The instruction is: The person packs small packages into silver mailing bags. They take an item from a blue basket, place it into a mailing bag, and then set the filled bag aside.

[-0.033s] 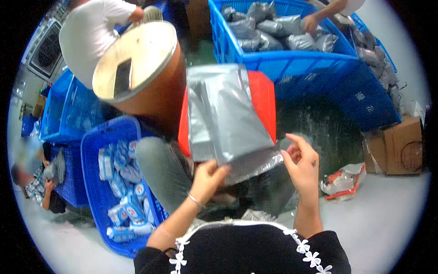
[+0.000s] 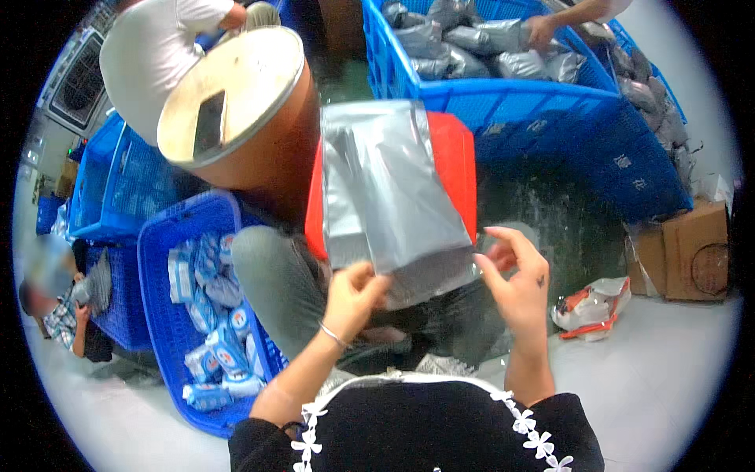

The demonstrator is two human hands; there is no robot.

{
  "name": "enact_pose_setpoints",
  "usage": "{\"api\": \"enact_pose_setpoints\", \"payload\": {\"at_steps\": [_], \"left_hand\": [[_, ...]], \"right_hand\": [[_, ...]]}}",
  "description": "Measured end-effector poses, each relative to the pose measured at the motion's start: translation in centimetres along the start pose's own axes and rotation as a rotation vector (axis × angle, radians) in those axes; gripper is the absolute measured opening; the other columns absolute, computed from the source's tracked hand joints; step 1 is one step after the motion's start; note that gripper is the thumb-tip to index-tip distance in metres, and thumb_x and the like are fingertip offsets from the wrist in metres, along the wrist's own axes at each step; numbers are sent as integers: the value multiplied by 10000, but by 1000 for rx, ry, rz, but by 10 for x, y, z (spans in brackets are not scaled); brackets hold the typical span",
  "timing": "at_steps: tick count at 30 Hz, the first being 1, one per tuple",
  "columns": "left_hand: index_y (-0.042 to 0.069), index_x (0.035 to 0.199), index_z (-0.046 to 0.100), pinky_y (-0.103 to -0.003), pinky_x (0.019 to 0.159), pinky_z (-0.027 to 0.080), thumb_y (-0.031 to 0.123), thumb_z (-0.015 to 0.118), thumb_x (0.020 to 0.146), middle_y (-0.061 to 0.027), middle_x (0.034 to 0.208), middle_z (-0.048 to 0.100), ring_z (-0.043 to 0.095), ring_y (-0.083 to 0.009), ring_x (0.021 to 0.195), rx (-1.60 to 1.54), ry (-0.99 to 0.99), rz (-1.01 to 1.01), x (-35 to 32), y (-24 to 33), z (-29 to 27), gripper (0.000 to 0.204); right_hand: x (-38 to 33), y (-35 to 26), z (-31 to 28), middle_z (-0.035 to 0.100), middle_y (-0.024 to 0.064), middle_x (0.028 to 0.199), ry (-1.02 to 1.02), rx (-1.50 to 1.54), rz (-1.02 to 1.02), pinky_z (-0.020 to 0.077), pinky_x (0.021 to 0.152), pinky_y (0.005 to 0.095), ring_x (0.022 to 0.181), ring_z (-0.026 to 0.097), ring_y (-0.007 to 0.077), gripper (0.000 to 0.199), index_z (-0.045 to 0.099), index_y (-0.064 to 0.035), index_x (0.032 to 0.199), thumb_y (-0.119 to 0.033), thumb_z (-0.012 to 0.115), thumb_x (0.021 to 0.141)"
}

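Note:
A stack of flat grey plastic mailing bags (image 2: pixel 393 185) lies on a red plastic surface (image 2: pixel 454 161) in front of me. My left hand (image 2: pixel 355 303) is closed on the near left edge of the top mailing bag, thumb and fingers pinching it. The bag's near end shows a see-through strip. My right hand (image 2: pixel 515 275) is beside the bag's near right corner, thumb and fingers curved and apart. Whether its thumb touches the corner I cannot tell.
On my left stands a blue basket (image 2: pixel 149 315) of blue-and-white soft packs (image 2: pixel 228 346). A round wooden-topped drum (image 2: pixel 259 71) is ahead left. Large blue crates (image 2: pixel 503 98) hold filled grey bags; a person's hand (image 2: pixel 541 33) reaches in. Cartons (image 2: pixel 692 252) stand right.
My right hand has shifted slightly left and up near the bag's corner. My left hand has risen a little, still pinching the bag's edge.

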State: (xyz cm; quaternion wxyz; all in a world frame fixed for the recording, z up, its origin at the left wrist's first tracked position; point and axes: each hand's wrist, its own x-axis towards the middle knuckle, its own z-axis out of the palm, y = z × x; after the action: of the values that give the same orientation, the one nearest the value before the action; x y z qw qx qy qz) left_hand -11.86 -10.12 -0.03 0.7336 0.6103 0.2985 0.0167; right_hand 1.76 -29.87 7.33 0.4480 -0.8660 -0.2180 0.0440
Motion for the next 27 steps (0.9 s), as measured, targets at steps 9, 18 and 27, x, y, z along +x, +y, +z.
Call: {"api": "enact_pose_setpoints", "payload": {"at_steps": [9,18,27], "left_hand": [[24,824,645,-204,532,424,129,603,949,18,682,613,548,-50,582,-28,25,-22,-2,16,-5,169],[-36,1062,609,-272,694,548,44,668,897,-53,822,670,655,-131,741,-17,-259,-51,-4,20,-38,192],[156,898,615,-473,1153,249,143,674,772,-96,1430,487,417,-279,1356,1313,30,1301,31,11,-31,140]], "right_hand": [[-1,-7,54,618,113,833,-686,234,-369,494,671,321,728,620,225,174,627,-23,904,-133,732,820],[-40,215,-239,634,80,1000,1081,912,194,508,646,319,825,596,174,173,483,-50,1081,-136,580,966],[63,48,-6,498,5,1456,-487,-494,-1026,298,1149,491,1356,451,221,589,622,-246,1298,-61,601,739]]}}
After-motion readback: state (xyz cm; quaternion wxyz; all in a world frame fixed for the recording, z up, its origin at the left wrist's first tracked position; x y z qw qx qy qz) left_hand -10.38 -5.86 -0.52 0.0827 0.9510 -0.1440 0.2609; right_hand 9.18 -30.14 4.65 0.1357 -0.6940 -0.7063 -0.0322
